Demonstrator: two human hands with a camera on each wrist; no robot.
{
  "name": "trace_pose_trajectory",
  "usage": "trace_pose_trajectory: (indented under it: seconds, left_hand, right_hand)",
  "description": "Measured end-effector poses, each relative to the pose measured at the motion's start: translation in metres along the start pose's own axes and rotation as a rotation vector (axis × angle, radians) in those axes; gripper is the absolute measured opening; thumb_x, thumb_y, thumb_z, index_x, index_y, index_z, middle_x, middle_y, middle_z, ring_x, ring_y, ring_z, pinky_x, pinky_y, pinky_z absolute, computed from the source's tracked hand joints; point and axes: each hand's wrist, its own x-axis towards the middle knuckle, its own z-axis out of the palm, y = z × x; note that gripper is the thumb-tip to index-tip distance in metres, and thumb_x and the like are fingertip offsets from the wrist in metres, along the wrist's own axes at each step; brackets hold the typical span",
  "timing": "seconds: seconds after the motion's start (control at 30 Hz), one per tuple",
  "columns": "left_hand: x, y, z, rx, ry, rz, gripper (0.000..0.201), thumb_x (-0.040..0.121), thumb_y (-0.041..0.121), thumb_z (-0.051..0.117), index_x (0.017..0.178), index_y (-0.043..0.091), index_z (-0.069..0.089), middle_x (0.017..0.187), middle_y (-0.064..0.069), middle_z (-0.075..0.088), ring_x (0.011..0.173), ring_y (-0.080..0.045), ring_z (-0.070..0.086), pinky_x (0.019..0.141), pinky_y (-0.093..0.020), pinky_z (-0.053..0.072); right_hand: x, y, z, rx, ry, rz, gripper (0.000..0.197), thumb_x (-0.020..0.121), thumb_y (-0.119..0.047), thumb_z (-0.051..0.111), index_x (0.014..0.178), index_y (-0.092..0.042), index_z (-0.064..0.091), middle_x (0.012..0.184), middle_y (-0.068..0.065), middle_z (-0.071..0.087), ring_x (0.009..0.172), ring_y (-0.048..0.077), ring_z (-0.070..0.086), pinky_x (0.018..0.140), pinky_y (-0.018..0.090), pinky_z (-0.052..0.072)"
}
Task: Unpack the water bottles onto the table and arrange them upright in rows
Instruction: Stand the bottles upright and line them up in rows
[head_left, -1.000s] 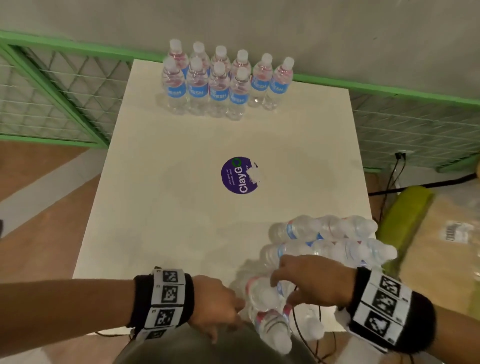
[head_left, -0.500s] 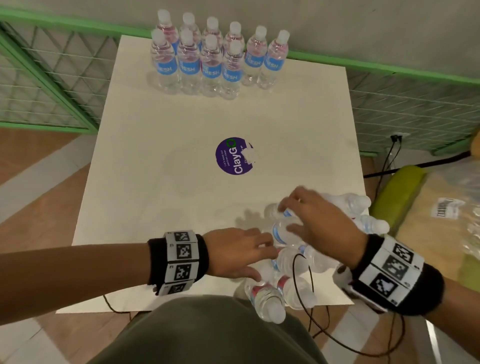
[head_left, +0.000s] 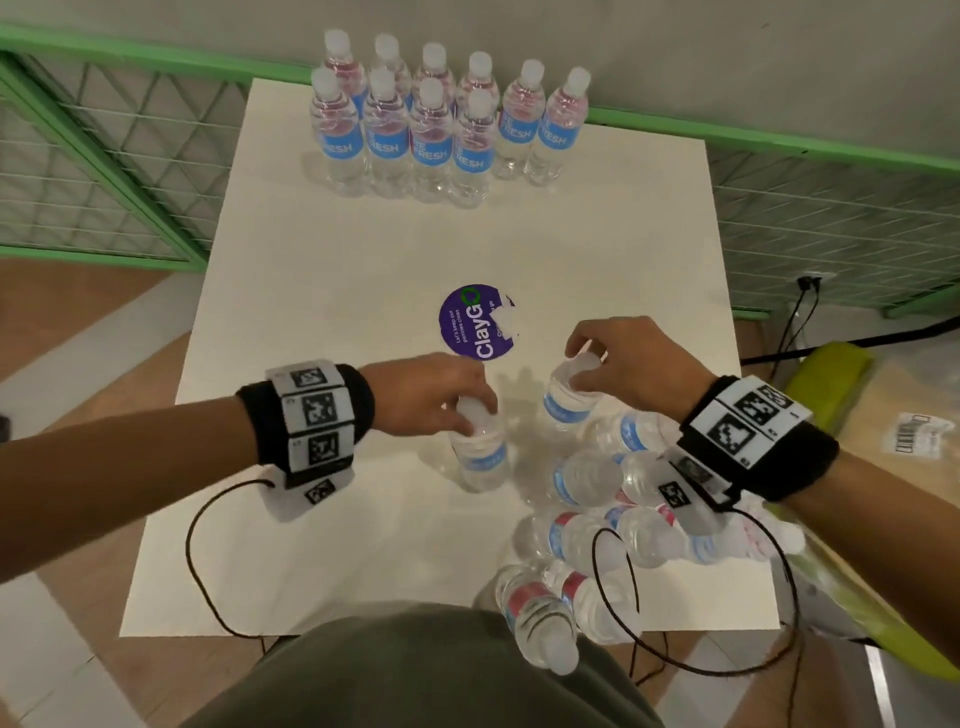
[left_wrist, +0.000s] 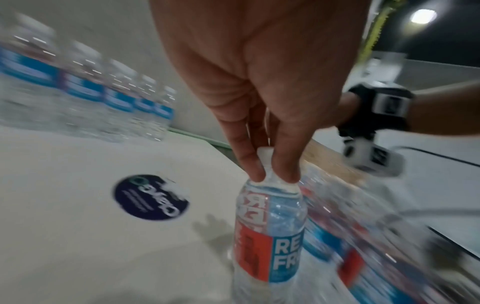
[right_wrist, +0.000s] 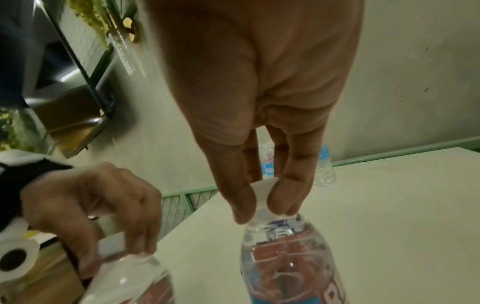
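Both hands have lifted off the pile, each now carrying a bottle.

Left hand (head_left: 415, 395) pinches the left bottle (head_left: 480, 457) by its cap, right hand (head_left: 631, 364) the right bottle (head_left: 566, 400), above the surface (head_left: 322, 322) beside the lying pile (head_left: 613, 519).

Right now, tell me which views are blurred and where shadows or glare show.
Head view: mostly sharp; the standing bottles are legible and the table evenly lit. Left wrist view: those rows and the lying bottles smear with motion; the held bottle stays sharp, a finger shadow beside it; a lamp glares. Right wrist view: dim, soft at the edges.
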Motion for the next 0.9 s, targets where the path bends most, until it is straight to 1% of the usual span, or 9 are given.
trace_pose_trajectory:
  seconds: [0.17, 0.23, 0.3, 0.47, 0.57, 0.63, 0.7, 0.8, 0.9]
  left_hand:
    - [-0.006, -0.052, -0.070, -0.008, 0.246, -0.221, 0.031, 0.079, 0.014, 0.069, 0.110, 0.016, 0.065, 0.101, -0.004, 0.059, 0.094, -0.024, 0.058, 0.088, -0.039, 0.048]
    - [-0.005, -0.071, -0.093, 0.025, 0.326, -0.273, 0.032, 0.078, 0.012, 0.069, 0.110, 0.013, 0.065, 0.105, -0.009, 0.061, 0.096, -0.026, 0.058, 0.088, -0.035, 0.046]
    - [-0.004, -0.089, -0.110, 0.047, 0.395, -0.321, 0.033, 0.078, 0.009, 0.069, 0.111, 0.010, 0.065, 0.108, -0.011, 0.061, 0.098, -0.027, 0.057, 0.085, -0.030, 0.042]
    - [-0.003, -0.124, -0.136, 0.068, 0.495, -0.402, 0.035, 0.079, 0.008, 0.069, 0.114, 0.011, 0.063, 0.113, -0.013, 0.058, 0.097, -0.029, 0.055, 0.088, -0.036, 0.043]
    - [-0.005, -0.133, -0.142, 0.070, 0.515, -0.437, 0.042, 0.078, 0.022, 0.073, 0.117, 0.018, 0.061, 0.112, -0.008, 0.051, 0.098, -0.022, 0.051, 0.088, -0.033, 0.043]
    - [-0.005, -0.136, -0.142, 0.095, 0.516, -0.467, 0.045, 0.076, 0.031, 0.073, 0.118, 0.021, 0.059, 0.104, -0.005, 0.045, 0.093, -0.020, 0.049, 0.085, -0.031, 0.040]
    - [-0.004, -0.137, -0.142, 0.133, 0.536, -0.478, 0.038, 0.081, 0.028, 0.069, 0.117, 0.019, 0.060, 0.096, -0.004, 0.042, 0.086, -0.023, 0.049, 0.081, -0.032, 0.037]
    - [-0.002, -0.138, -0.145, 0.150, 0.563, -0.465, 0.033, 0.083, 0.020, 0.065, 0.115, 0.015, 0.061, 0.095, -0.008, 0.045, 0.088, -0.026, 0.047, 0.083, -0.034, 0.037]
    - [-0.001, -0.141, -0.148, 0.138, 0.573, -0.453, 0.033, 0.082, 0.017, 0.065, 0.115, 0.015, 0.061, 0.095, -0.007, 0.046, 0.086, -0.023, 0.046, 0.082, -0.032, 0.036]
  right_hand:
    - [0.058, -0.037, -0.019, 0.116, 0.049, -0.079, 0.025, 0.073, -0.020, 0.075, 0.095, -0.011, 0.069, 0.087, 0.005, 0.063, 0.063, 0.014, 0.057, 0.063, 0.024, 0.049]
    - [0.084, -0.050, -0.022, 0.144, 0.071, -0.102, 0.024, 0.073, -0.020, 0.075, 0.095, -0.010, 0.069, 0.085, 0.005, 0.062, 0.056, 0.008, 0.056, 0.054, 0.017, 0.045]
    - [0.108, -0.060, -0.023, 0.168, 0.091, -0.103, 0.024, 0.074, -0.020, 0.074, 0.094, -0.009, 0.068, 0.082, 0.006, 0.064, 0.054, 0.009, 0.057, 0.051, 0.016, 0.043]
    - [0.148, -0.075, -0.024, 0.204, 0.137, -0.145, 0.024, 0.077, -0.018, 0.071, 0.099, -0.010, 0.067, 0.090, 0.003, 0.059, 0.075, 0.017, 0.054, 0.057, 0.017, 0.040]
    - [0.158, -0.078, -0.025, 0.242, 0.108, -0.147, 0.031, 0.075, -0.025, 0.075, 0.102, -0.013, 0.063, 0.088, 0.001, 0.057, 0.068, 0.014, 0.054, 0.063, 0.023, 0.044]
    - [0.162, -0.078, -0.024, 0.258, 0.087, -0.130, 0.033, 0.075, -0.029, 0.076, 0.100, -0.015, 0.060, 0.080, 0.000, 0.059, 0.062, 0.011, 0.055, 0.059, 0.026, 0.046]
    - [0.167, -0.078, -0.025, 0.247, 0.105, -0.143, 0.027, 0.078, -0.025, 0.073, 0.098, -0.014, 0.061, 0.078, 0.005, 0.063, 0.062, 0.015, 0.057, 0.056, 0.025, 0.044]
    - [0.173, -0.077, -0.034, 0.189, 0.148, -0.189, 0.026, 0.077, -0.016, 0.072, 0.103, -0.018, 0.065, 0.090, 0.004, 0.061, 0.076, 0.016, 0.056, 0.059, 0.016, 0.039]
    - [0.176, -0.074, -0.044, 0.163, 0.077, -0.196, 0.030, 0.077, -0.011, 0.072, 0.104, -0.020, 0.065, 0.098, 0.001, 0.057, 0.080, 0.016, 0.055, 0.063, 0.016, 0.040]
